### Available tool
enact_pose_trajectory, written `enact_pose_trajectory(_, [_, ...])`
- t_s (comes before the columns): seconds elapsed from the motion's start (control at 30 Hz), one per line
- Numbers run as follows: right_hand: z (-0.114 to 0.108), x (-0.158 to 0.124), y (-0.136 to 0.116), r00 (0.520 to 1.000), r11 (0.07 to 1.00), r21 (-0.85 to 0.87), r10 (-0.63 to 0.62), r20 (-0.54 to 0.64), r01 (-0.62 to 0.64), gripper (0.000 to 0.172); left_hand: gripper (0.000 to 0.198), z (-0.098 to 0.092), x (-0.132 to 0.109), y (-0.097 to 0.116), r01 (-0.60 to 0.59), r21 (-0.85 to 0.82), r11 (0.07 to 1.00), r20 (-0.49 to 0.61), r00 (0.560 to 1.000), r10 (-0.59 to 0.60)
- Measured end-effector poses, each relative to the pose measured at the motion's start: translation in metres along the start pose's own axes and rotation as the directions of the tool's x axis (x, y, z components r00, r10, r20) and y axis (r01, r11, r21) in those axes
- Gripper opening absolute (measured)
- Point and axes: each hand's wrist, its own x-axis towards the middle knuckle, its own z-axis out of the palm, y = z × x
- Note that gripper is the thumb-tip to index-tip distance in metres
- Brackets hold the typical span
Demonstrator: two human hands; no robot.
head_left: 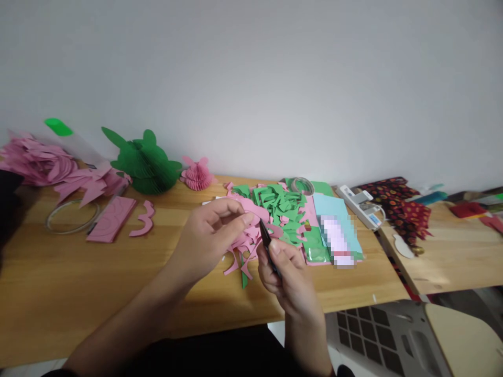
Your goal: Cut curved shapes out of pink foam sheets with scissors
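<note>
My left hand [208, 235] pinches a pink paper piece [257, 209] between thumb and fingers, in front of the scrap pile. Held in my right hand [288, 267] is a slim black tool [265, 235], its tip pointing up at the pink paper's lower edge; whether it touches cannot be made out. Behind and below both hands lie green paper scraps [279, 204] mixed with pink scraps [245, 243] on the wooden table [157, 283].
To the left are a green honeycomb paper figure [147, 165], a smaller pink one [197, 174], folded pink paper [112, 219] and a tape ring [73, 217]. Rightward lie blue paper [334, 204], a power strip [361, 207] and patterned cloth [404, 209].
</note>
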Motion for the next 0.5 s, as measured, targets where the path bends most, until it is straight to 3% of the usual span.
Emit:
enact_pose_trajectory(0.23, [0.0012, -0.0009, -0.0009, 1.000, 1.000, -0.014, -0.008, 0.004, 0.008, 0.046, 0.011, -0.0058, 0.0014, 0.0044, -0.010, 0.023, 1.000, 0.073, 0.997, 0.009])
enact_pose_trajectory(0.5, [-0.0005, -0.0006, -0.0006, 1.000, 0.999, -0.041, -0.001, 0.010, 0.002, 0.047, 0.010, -0.0059, 0.0016, 0.0068, 0.012, -0.017, 1.000, 0.080, 0.997, -0.010])
